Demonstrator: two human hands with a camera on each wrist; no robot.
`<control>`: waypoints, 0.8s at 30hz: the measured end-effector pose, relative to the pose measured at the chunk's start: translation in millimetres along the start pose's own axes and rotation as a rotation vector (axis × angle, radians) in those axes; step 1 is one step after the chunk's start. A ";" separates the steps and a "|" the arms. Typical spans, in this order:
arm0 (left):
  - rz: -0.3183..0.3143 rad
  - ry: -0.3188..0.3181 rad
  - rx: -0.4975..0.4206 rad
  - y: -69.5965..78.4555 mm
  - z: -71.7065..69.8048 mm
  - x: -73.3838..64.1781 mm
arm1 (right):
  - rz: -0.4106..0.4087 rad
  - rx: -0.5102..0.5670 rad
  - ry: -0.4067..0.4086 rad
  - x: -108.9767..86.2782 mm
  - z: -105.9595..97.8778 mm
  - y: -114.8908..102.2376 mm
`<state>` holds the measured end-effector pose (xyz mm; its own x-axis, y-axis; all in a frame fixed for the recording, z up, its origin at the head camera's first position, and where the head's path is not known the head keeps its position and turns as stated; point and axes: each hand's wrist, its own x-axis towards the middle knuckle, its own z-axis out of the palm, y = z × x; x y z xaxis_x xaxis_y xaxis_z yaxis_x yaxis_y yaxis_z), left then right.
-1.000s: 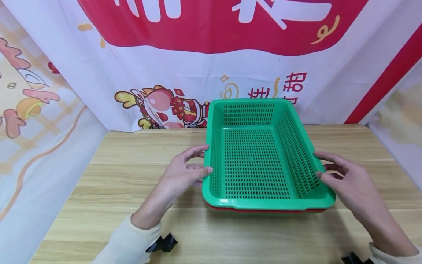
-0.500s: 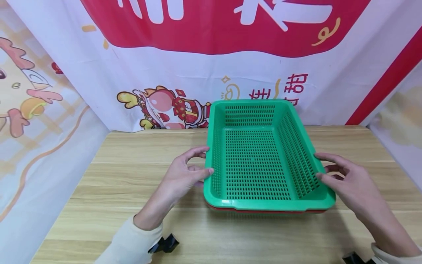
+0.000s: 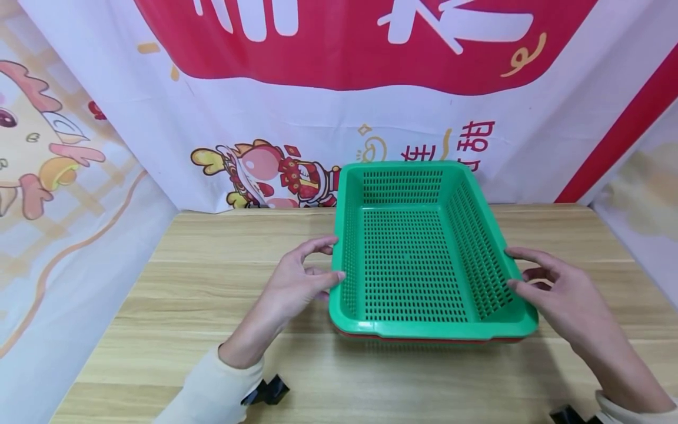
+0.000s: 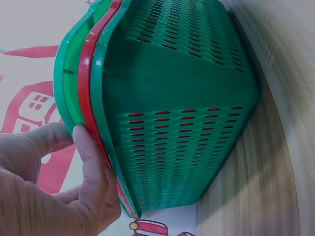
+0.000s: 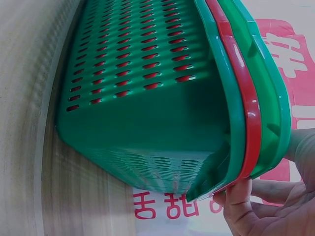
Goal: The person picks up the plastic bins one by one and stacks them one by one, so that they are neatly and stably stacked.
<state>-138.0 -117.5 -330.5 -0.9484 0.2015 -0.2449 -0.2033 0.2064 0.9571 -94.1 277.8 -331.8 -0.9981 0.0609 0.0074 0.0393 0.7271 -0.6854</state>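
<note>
Nested baskets stand on the table: a green top basket [image 3: 410, 259], a red basket [image 4: 84, 78] whose rim shows beneath it, and a green bottom basket [image 4: 162, 73] outermost. My left hand [image 3: 302, 280] pinches the top basket's left rim, thumb above and fingers beneath. On the opposite side, my right hand [image 3: 556, 288] pinches the right rim in the same way. In the right wrist view, its fingertips [image 5: 240, 194] touch close to the red rim. Slots in the bottom basket's walls let the red one show through. The top basket's perforated floor is bare.
The wooden table [image 3: 222, 253] carries the stack near its back edge. A printed cloth [image 3: 275, 112] hangs right behind the baskets, with another patterned cloth [image 3: 63, 235] at the left side. A black wrist mount [image 3: 267, 390] sits at the left cuff.
The head view has shifted slightly. Both hands keep their places on the rim, and the baskets show no clear movement on the table.
</note>
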 end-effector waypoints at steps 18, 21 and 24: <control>-0.003 0.006 0.014 -0.1 0.3 -0.9 | -0.027 -0.015 0.001 1.9 0.8 3.4; 0.001 0.009 0.019 -0.5 0.3 -0.7 | -0.041 -0.001 0.008 1.0 2.1 3.2; 0.004 0.010 0.025 -0.4 0.9 -0.9 | -0.043 -0.002 0.007 0.5 2.3 2.8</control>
<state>-136.8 -116.9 -330.8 -0.9516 0.1924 -0.2397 -0.1938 0.2298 0.9537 -94.6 278.3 -335.5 -0.9985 0.0343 0.0420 -0.0036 0.7307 -0.6827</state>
